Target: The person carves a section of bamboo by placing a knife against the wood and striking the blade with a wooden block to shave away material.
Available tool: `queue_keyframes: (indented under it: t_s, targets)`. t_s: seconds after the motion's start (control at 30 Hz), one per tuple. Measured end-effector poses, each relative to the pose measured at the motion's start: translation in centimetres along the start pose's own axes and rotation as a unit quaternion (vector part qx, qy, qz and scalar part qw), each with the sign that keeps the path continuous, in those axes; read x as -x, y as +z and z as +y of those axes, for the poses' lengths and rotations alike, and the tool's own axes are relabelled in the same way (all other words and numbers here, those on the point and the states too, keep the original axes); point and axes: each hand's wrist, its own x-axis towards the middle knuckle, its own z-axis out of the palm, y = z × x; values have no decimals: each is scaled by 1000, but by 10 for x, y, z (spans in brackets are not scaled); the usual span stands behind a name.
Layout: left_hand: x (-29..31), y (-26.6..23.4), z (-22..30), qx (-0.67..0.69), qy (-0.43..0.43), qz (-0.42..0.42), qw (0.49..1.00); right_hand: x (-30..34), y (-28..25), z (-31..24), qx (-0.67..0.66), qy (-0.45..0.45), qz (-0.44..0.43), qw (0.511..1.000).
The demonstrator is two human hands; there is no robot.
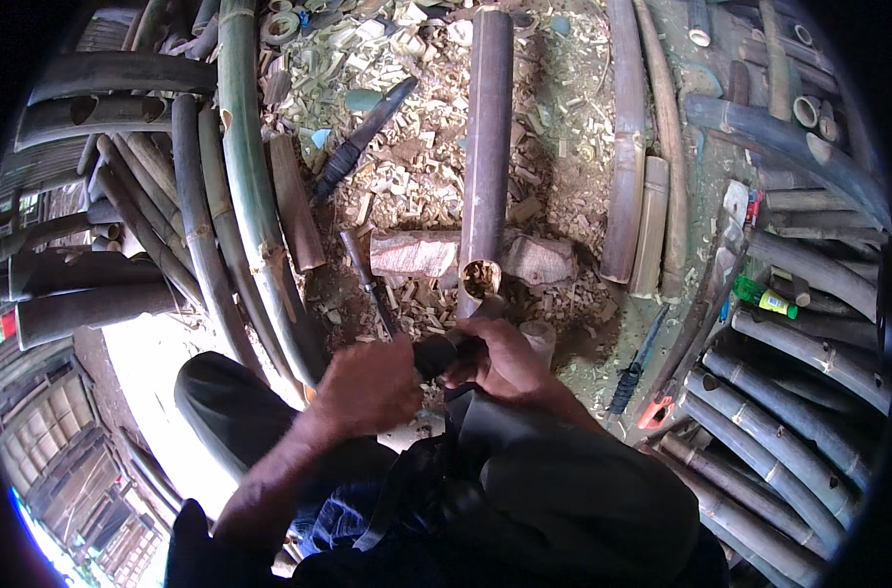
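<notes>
My left hand point(369, 387) is closed in a fist at the left end of a black-wrapped handle point(434, 356), above my lap. Curled around the handle's other end is my right hand point(509, 361), its thumb on top; the rest of the tool is mostly hidden. Just beyond my hands, the open, ragged end of a dark bamboo tube point(487, 137) rests on a split log point(413, 255) lying crosswise. A chisel point(367, 282) with a wooden handle slants beside the log, its tip close to my left fist.
A knife point(365, 137) with a wrapped handle lies among wood chips point(416, 186); another wrapped-handle blade point(634, 367) lies at right. Long bamboo poles point(242, 137) flank both sides. Stacked bamboo point(769, 441) and a green bottle point(762, 295) are at right.
</notes>
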Motion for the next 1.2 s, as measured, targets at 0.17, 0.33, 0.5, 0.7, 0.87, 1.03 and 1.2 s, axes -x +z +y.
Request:
queue_keyframes:
  t_s: [0.17, 0.33, 0.5, 0.7, 0.87, 1.03, 1.2]
  targets:
    - [-3, 95, 64, 165, -123, 59, 977, 14, -50, -11, 739, -311, 47, 596]
    - [-17, 131, 77, 292, -118, 115, 942, 22, 1, -30, 532, -36, 213, 818]
    - [6, 135, 12, 323, -76, 174, 927, 5, 23, 2, 421, -105, 228, 872]
    - [4, 27, -8, 98, -149, 297, 938, -45, 27, 9, 138, -121, 142, 973]
    - [-17, -57, 56, -185, -27, 234, 954, -31, 32, 2, -169, -202, -33, 964]
    - [-34, -38, 89, -302, 26, 234, 924, -22, 52, 7, -88, -268, -32, 959]
    - [9, -32, 21, -41, 109, 24, 993, -6, 31, 37, -134, -209, 7, 969]
